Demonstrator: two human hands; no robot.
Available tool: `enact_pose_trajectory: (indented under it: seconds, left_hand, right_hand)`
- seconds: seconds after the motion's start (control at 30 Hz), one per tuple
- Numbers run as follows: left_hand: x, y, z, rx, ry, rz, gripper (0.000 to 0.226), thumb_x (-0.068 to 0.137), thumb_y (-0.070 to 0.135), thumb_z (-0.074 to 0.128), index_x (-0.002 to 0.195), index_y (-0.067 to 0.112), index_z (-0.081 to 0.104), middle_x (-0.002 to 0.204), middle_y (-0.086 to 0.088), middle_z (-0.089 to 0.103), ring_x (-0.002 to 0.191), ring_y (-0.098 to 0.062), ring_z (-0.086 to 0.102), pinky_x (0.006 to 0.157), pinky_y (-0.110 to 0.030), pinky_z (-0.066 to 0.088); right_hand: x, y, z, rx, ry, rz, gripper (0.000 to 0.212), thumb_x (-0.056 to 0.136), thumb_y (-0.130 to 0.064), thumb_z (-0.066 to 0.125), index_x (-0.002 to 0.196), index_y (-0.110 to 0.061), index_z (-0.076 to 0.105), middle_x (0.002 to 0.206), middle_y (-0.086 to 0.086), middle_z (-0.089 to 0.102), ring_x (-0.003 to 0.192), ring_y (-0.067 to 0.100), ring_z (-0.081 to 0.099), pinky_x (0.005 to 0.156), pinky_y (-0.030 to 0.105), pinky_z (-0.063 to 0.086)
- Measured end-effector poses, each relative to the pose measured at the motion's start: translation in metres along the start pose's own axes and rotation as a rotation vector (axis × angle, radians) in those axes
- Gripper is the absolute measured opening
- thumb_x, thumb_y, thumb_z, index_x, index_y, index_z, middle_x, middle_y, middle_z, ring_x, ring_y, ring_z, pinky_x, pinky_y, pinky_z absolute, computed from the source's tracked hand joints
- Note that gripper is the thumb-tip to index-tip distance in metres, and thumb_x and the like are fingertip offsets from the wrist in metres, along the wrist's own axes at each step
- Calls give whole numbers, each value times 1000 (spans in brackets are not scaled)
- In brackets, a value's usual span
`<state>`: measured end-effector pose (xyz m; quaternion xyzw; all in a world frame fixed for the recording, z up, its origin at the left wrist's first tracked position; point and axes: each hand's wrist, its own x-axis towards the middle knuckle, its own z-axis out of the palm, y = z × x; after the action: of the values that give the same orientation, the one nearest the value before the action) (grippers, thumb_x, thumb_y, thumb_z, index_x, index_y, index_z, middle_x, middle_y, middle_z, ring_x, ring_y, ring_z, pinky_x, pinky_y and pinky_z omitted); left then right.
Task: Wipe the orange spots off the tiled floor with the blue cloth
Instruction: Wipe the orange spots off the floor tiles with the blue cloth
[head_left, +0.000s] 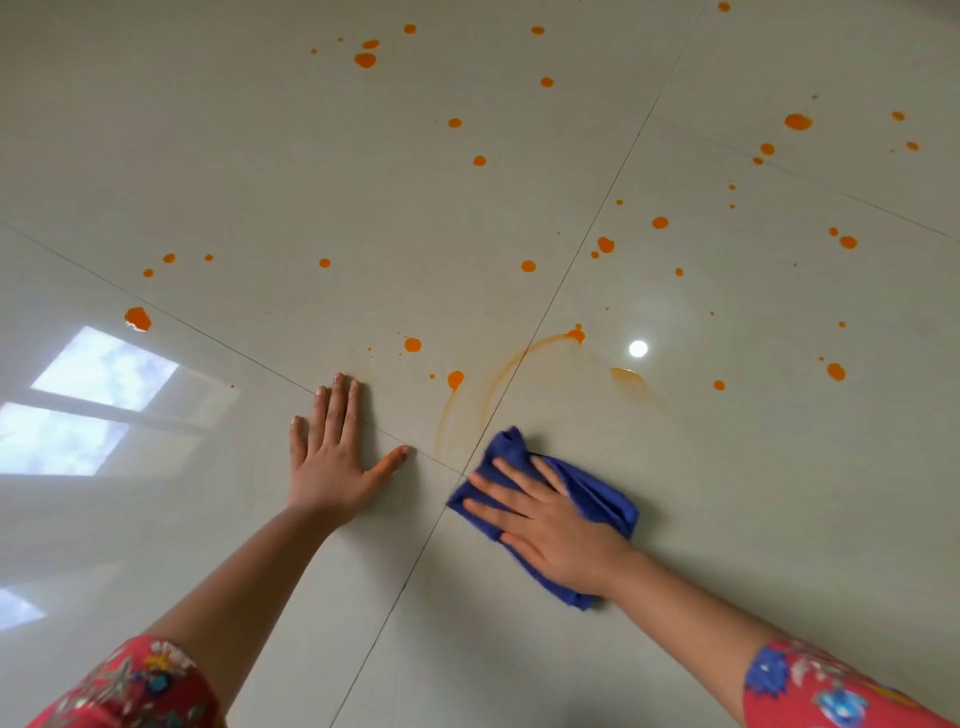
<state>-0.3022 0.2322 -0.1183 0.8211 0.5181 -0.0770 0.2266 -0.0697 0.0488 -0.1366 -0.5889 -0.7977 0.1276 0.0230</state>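
My right hand (550, 525) presses flat, fingers straight, on the crumpled blue cloth (597, 493), which lies on the glossy pale tiled floor (727, 493) just right of a grout crossing. My left hand (332, 457) rests flat on the floor to the left of the cloth, fingers spread, holding nothing. Many orange spots are scattered beyond both hands, such as one spot (455, 378) close ahead and a large spot (137, 318) at the left. A faint orange smear (498, 374) curves across the tiles just beyond the cloth.
Thin grout lines (415, 561) cross under my hands. A window reflection (93, 400) shines on the floor at the left, and a round lamp reflection (638, 348) sits beyond the cloth. Red patterned sleeves (831, 691) show at the bottom corners.
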Motion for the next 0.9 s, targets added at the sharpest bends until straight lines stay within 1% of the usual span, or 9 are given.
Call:
enact_pose_trajectory:
  seconds: [0.1,0.2,0.3,0.4,0.43,0.53,0.63,0.77,0.9]
  left_hand:
    - [1,5,-4,16,-47,-34,99,76,84,18,147,29,-26,152,13,-35,141,-9,-31,118,-38,-14]
    - [-6,21,-6,-34,-17,-90,90,91,64,39,153,21,-10,159,6,-19,148,-15,-12,121,-41,2]
    - [-31,46,-17,-61,33,10,79,94,49,48,155,21,5,161,6,-1,149,-17,10,120,-38,14]
    - [-45,52,-41,15,10,142,75,94,48,51,154,25,12,160,9,7,148,-13,13,119,-34,16]
    - [-50,54,-50,31,-16,153,75,93,47,52,154,25,14,160,9,9,148,-12,14,118,-33,17]
    - [-63,51,-73,15,-121,137,73,93,46,54,153,28,16,160,10,13,146,-11,18,116,-29,18]
    - [-69,50,-94,-11,-244,88,73,92,47,54,153,29,18,159,9,17,145,-13,22,115,-27,17]
    - [-45,47,-106,-33,-191,29,70,93,44,53,153,26,20,160,5,18,145,-16,23,116,-31,18]
    - [-15,36,-94,-51,-122,32,71,94,42,55,153,23,21,160,5,18,146,-14,20,116,-30,19]
  right_hand:
    - [-16,43,-5,-56,87,268,52,99,-34,30,151,-34,26,159,-9,23,147,17,19,114,44,14]
    - [16,59,-21,-46,209,594,52,98,-35,25,149,-28,34,156,-4,34,143,22,32,114,44,23]
    - [9,14,-7,-34,139,301,54,94,-35,32,147,-27,37,154,-2,38,140,26,37,111,46,24]
    - [-33,4,6,-2,73,-53,50,95,-33,38,145,-34,35,153,-9,37,143,19,28,114,44,12]
    - [-44,13,7,0,90,-47,51,93,-31,39,144,-35,36,152,-10,39,142,19,30,113,43,13]
    - [-48,41,-15,80,72,291,54,89,-24,36,142,-30,42,149,-6,45,136,21,44,110,42,25]
    - [-25,35,-34,324,242,398,45,94,-15,36,135,-17,55,144,-2,50,133,20,48,104,43,43]
    - [11,18,-73,915,364,492,40,104,-12,37,141,-20,48,149,-4,41,139,4,33,110,9,19]
    - [27,19,-83,982,393,484,40,103,-12,38,141,-22,48,149,-5,41,138,-7,27,111,8,17]
